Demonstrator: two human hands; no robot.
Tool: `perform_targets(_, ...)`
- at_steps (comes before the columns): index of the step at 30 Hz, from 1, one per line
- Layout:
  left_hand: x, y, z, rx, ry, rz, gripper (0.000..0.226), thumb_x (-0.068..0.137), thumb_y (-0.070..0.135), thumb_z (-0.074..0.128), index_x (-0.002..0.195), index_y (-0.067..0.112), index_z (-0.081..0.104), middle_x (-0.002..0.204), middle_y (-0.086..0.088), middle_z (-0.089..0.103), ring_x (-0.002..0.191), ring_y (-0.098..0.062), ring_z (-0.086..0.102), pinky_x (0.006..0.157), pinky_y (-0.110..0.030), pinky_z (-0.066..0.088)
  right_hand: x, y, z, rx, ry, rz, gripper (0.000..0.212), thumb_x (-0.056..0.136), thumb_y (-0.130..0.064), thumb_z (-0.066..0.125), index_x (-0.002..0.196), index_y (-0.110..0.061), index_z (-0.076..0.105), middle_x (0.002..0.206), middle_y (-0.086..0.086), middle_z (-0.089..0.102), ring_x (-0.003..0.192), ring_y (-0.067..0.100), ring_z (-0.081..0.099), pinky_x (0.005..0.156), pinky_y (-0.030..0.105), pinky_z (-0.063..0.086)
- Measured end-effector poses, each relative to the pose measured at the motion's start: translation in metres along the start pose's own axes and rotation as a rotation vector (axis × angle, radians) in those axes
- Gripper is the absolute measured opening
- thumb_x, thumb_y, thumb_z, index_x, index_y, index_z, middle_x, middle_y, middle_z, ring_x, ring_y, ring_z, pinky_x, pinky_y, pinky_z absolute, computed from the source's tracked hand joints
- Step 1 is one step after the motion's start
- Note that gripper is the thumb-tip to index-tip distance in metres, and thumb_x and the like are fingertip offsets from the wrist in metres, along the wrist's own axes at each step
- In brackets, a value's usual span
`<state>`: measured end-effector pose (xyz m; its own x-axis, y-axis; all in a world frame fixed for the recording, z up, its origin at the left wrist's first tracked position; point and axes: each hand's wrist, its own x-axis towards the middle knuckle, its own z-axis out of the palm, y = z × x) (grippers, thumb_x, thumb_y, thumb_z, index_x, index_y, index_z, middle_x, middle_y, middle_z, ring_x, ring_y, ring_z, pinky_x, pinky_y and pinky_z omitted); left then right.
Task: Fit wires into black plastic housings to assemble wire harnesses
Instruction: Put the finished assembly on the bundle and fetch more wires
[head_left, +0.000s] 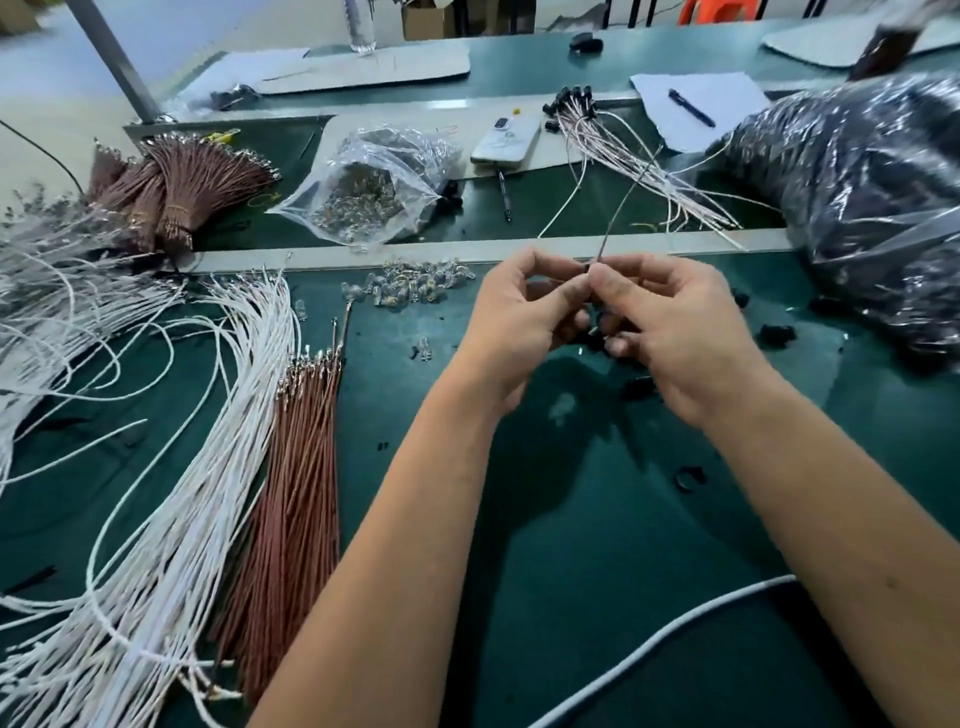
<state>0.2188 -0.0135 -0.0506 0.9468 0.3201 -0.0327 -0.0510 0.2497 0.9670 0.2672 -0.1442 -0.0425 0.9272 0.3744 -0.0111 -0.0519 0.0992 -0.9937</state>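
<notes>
Above the middle of the green table my left hand (519, 312) and my right hand (670, 322) meet fingertip to fingertip. Between them sits a small black housing (587, 268), mostly hidden by the fingers. My right hand pinches a thin wire (621, 210) that rises from the housing toward the back. My left hand pinches the housing from the left. Loose white wires (218, 441) and brown wires (296, 493) lie in bundles at the left. Loose black housings (776, 335) are scattered near my right hand.
Small clear bulbs (410, 286) lie in a pile behind my hands. A clear bag of parts (374, 192), a phone (506, 140), finished harnesses (623, 150) and a large plastic bag of black parts (872, 208) occupy the back. A white cable (675, 634) crosses the front.
</notes>
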Motion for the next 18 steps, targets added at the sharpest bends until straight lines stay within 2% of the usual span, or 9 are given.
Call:
perform_targets(3, 0.000, -0.008, -0.005, 0.068, -0.020, 0.077, 0.014, 0.091, -0.001, 0.068, 0.091, 0.008, 0.058, 0.074, -0.007, 0.071, 0.057, -0.014, 0.063, 0.062, -0.024, 0.056, -0.001, 0.004, -0.006, 0.102, 0.066, -0.018, 0.009, 0.093, -0.007, 0.074, 0.085, -0.013, 0.073, 0.069, 0.003, 0.067, 0.054, 0.009, 0.056, 0.044, 0.019, 0.044)
perform_targets(6, 0.000, -0.014, -0.013, 0.123, 0.062, 0.170, 0.016, 0.085, -0.002, 0.075, 0.087, 0.009, 0.063, 0.090, -0.020, 0.076, 0.068, -0.022, 0.068, 0.067, -0.026, 0.055, 0.002, 0.007, -0.013, 0.215, 0.086, -0.076, 0.011, 0.100, -0.007, 0.066, 0.089, -0.012, 0.066, 0.080, 0.007, 0.074, 0.063, 0.015, 0.068, 0.051, 0.020, 0.052)
perform_targets(10, 0.003, -0.020, -0.025, 0.146, 0.141, 0.223, 0.021, 0.075, -0.008, 0.081, 0.087, 0.007, 0.073, 0.088, -0.009, 0.077, 0.078, -0.018, 0.070, 0.080, -0.026, 0.057, 0.003, 0.012, -0.019, 0.346, 0.129, -0.147, 0.013, 0.106, -0.006, 0.054, 0.094, -0.009, 0.057, 0.085, 0.015, 0.075, 0.070, 0.024, 0.073, 0.065, 0.024, 0.060)
perform_targets(13, 0.004, -0.022, -0.026, 0.135, 0.125, 0.213, 0.027, 0.074, -0.013, 0.079, 0.095, 0.004, 0.076, 0.093, -0.012, 0.078, 0.085, -0.022, 0.071, 0.086, -0.028, 0.059, 0.002, 0.015, -0.020, 0.371, 0.148, -0.169, 0.008, 0.102, 0.002, 0.058, 0.095, -0.004, 0.059, 0.086, 0.017, 0.074, 0.072, 0.023, 0.073, 0.071, 0.025, 0.061)
perform_targets(18, 0.003, -0.021, -0.026, 0.092, 0.109, 0.202, 0.032, 0.078, -0.014, 0.076, 0.102, 0.007, 0.074, 0.097, -0.017, 0.077, 0.093, -0.030, 0.073, 0.092, -0.037, 0.059, 0.004, 0.015, -0.023, 0.356, 0.183, -0.207, 0.007, 0.099, 0.006, 0.061, 0.098, -0.001, 0.058, 0.084, 0.015, 0.074, 0.075, 0.023, 0.073, 0.072, 0.025, 0.060)
